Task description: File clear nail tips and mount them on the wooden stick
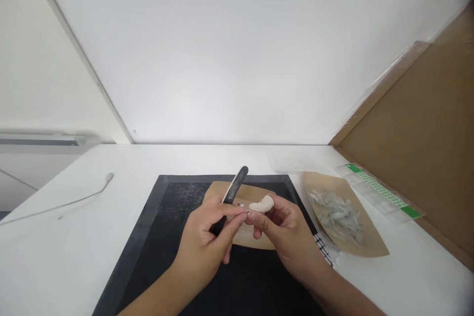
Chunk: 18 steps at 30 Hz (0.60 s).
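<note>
My left hand (205, 229) is closed, with a black nail file (236, 185) with a pale edge lodged between its fingers, pointing up and to the right. Its thumb and forefinger meet the fingertips of my right hand (291, 229) around something tiny, mostly hidden by the fingers. A cream finger cot (262, 204) covers one fingertip of my right hand, which is also closed in a pinch. Beneath both hands, a sheet of brown paper (222, 188) lies on a black mat (151, 242), with small pale bits on the paper.
To the right, another brown paper (370, 222) bears a heap of translucent pale pieces (338, 215). Beyond it lies a clear plastic case (385, 195) with a green strip. White pieces (326, 252) line the mat's right edge. A cable (85, 197) crosses the white table's left side. A cardboard panel (418, 123) stands right.
</note>
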Motion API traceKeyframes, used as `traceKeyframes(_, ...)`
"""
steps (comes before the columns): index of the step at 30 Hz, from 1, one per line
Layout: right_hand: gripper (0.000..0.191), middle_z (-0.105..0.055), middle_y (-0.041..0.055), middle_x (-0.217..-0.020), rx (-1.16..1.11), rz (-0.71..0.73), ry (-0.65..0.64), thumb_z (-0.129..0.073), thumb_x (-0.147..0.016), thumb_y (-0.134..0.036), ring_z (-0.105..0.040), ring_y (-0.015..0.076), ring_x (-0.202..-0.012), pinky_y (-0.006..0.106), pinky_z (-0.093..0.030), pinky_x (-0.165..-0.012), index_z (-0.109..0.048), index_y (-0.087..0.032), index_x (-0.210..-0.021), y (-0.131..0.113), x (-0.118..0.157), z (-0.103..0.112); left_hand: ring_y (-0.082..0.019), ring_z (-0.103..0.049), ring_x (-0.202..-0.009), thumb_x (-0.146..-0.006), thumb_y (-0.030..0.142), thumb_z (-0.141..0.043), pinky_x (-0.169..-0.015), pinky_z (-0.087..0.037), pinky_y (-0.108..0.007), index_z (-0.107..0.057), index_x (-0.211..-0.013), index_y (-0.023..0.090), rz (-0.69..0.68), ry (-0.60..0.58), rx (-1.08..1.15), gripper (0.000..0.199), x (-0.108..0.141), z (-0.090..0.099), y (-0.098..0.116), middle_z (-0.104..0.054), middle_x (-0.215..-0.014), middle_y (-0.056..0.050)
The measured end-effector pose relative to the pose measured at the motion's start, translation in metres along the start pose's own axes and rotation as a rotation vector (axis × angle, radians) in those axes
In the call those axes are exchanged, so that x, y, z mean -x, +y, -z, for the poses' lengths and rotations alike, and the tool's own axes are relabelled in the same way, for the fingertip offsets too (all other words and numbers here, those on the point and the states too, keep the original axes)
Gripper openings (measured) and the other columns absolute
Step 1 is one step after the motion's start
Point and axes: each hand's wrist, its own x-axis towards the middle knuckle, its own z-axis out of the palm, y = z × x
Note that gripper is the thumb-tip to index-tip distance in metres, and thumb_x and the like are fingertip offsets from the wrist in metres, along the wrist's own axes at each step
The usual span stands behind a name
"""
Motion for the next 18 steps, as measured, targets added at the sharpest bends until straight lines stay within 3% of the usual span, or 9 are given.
traceKeyframes(7,0.026,-0.068,-0.0008,-0.073,0.015,-0.003,-0.006,-0.085,-0.082,-0.037,-0.059,0.0095,-0.060,0.021,-0.050,-0.056,-0.069,-0.018,-0.075,0.002,0.000,0.004,-0.009,-0.059,-0.054,-0.096,0.026,-0.066,-0.047,-0.048,-0.022,-0.075,-0.094,0.022,-0.144,0.020,-0.211,0.010,0.000,0.002,0.010,-0.067,-0.088,-0.004)
traceKeyframes(18,0.026,-0.065,-0.0020,-0.077,0.187,0.048,0.070,-0.082,-0.085,-0.041,-0.059,0.0112,-0.062,0.025,-0.050,-0.062,-0.067,-0.020,-0.083,0.007,-0.001,0.014,-0.013,-0.057,-0.065,-0.102,0.025,-0.056,-0.060,-0.046,-0.026,-0.072,-0.095,0.019,-0.209,0.042,-0.410,0.019,-0.010,0.012,0.007,-0.058,-0.079,-0.002)
